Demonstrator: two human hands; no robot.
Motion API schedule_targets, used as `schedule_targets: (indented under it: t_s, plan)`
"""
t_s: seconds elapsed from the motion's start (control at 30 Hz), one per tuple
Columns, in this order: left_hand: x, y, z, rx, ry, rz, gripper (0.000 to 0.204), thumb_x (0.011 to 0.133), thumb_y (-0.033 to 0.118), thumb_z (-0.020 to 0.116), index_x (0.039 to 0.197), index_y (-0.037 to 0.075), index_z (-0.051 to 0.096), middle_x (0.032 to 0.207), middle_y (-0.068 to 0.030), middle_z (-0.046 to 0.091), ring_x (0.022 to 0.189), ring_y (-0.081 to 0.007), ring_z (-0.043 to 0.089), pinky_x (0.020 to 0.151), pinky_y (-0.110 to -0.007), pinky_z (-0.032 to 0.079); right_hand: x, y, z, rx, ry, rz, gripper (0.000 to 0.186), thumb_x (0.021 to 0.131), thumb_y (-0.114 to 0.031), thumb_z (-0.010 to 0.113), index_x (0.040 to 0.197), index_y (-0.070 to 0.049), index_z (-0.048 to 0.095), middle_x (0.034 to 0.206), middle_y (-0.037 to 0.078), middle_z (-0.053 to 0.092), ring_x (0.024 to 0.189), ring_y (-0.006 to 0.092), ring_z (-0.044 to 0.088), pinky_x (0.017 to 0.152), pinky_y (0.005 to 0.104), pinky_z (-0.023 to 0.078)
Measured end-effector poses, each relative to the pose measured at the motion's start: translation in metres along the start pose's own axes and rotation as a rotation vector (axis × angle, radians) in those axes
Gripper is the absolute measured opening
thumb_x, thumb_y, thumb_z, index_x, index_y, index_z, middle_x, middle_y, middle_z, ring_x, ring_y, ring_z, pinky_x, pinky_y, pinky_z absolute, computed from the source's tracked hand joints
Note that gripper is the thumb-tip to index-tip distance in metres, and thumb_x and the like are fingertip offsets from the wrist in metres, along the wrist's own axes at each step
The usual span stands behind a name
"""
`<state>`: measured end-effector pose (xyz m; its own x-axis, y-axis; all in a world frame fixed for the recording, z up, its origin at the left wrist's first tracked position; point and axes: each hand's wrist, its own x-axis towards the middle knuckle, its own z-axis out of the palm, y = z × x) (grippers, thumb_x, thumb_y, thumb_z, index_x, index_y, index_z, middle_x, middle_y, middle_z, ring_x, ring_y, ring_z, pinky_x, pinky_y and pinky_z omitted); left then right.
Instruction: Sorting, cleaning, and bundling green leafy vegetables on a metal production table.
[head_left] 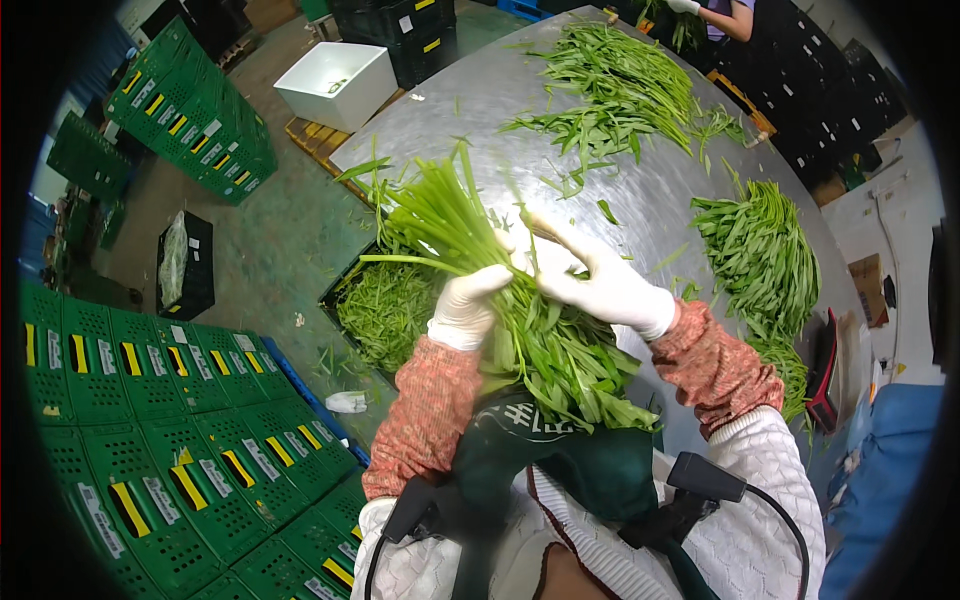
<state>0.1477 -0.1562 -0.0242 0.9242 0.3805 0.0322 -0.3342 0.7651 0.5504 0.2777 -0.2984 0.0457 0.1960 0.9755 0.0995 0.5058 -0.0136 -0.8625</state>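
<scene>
A thick bunch of long green leafy stalks (470,235) lies across both my hands over the near edge of a round metal table (520,110). My left hand (465,305), in a white glove, is clasped around the middle of the bunch. My right hand (600,280), also gloved in white, grips the same bunch from the right side. The stalk ends point up and left; the leafy ends (575,375) hang down toward my green apron.
Loose greens (615,95) lie across the table's far part, and a neat pile (755,255) on its right. A black crate of greens (385,310) sits below the table's left edge. Green crates (190,110) and a white tub (338,85) stand on the floor. Another person (715,15) works at the far side.
</scene>
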Motion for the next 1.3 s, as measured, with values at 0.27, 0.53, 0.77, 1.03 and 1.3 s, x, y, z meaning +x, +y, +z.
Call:
schedule_targets:
  t_s: [0.27,0.53,0.77,1.03,1.3]
  plan:
    - [-0.002,-0.007,0.005,-0.047,0.246,-0.101,0.042,0.074,-0.003,0.06,0.116,-0.005,0.057,0.11,-0.0166,0.064,0.102,-0.0263,0.062,0.092,-0.039,0.05,0.005,-0.004,0.015,-0.456,0.336,-0.24,0.046,0.077,0.0,0.057,0.122,-0.005,0.056,0.128,0.016,0.053,0.121,0.0346,0.047,0.103,0.0426,0.035]
    - [0.002,0.004,0.017,0.068,0.184,-0.002,0.05,0.073,-0.001,0.062,0.122,-0.004,0.051,0.101,-0.013,0.063,0.093,-0.0227,0.062,0.086,-0.036,0.051,0.003,-0.004,0.001,-0.58,0.379,-0.274,0.05,0.083,-0.001,0.048,0.133,-0.003,0.046,0.128,0.016,0.054,0.125,0.0307,0.045,0.104,0.039,0.035]
    - [-0.001,0.058,0.054,0.85,0.12,0.12,0.039,0.073,0.008,0.072,0.109,0.001,0.06,0.094,-0.006,0.064,0.085,-0.0148,0.06,0.078,-0.03,0.049,-0.048,0.045,-0.081,0.259,0.148,0.249,0.046,0.094,-0.02,0.047,0.136,-0.002,0.042,0.12,0.013,0.06,0.107,0.0172,0.056,0.095,0.0306,0.042]
    - [0.028,0.056,0.087,2.213,-0.3,0.633,0.036,0.061,0.006,0.069,0.095,0.006,0.058,0.081,-0.0099,0.06,0.081,-0.0295,0.057,0.077,-0.038,0.044,-0.037,0.005,-0.142,-0.208,0.369,0.333,0.059,0.079,-0.044,0.068,0.112,0.004,0.059,0.1,0.018,0.065,0.099,0.0258,0.062,0.096,0.034,0.044]
    - [0.062,0.038,0.106,2.512,-0.615,0.83,0.023,0.072,0.013,0.056,0.096,0.011,0.056,0.08,-0.0039,0.054,0.083,-0.0218,0.055,0.092,-0.044,0.037,-0.021,-0.006,-0.027,0.734,-0.012,0.255,0.05,0.082,-0.022,0.07,0.12,0.004,0.051,0.102,0.013,0.064,0.09,0.0205,0.063,0.083,0.0326,0.05]
